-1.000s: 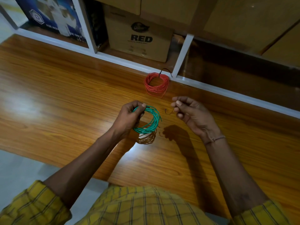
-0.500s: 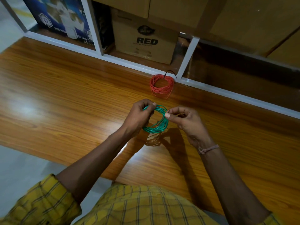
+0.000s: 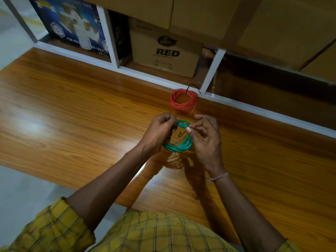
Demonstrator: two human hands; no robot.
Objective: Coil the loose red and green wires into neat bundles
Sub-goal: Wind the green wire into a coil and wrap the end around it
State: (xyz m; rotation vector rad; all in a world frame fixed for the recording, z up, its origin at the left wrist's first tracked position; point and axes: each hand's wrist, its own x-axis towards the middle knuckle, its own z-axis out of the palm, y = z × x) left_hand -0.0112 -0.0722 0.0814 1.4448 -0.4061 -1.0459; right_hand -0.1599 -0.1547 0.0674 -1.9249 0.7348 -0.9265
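Wooden table [image 3: 72, 110] under both hands. Red coil [image 3: 183, 102] lies on table beyond hands, untouched. Green coil [image 3: 179, 142] held above table: left hand [image 3: 160, 132] grips left rim, right hand [image 3: 206, 137] pinches dark tie [image 3: 182, 134] at top-right rim.

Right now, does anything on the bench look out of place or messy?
Nothing stands out. The red coil lies tidy by the shelf frame with a dark tie poking up. The green coil is gripped by the left hand; the right hand pinches another dark tie against it.
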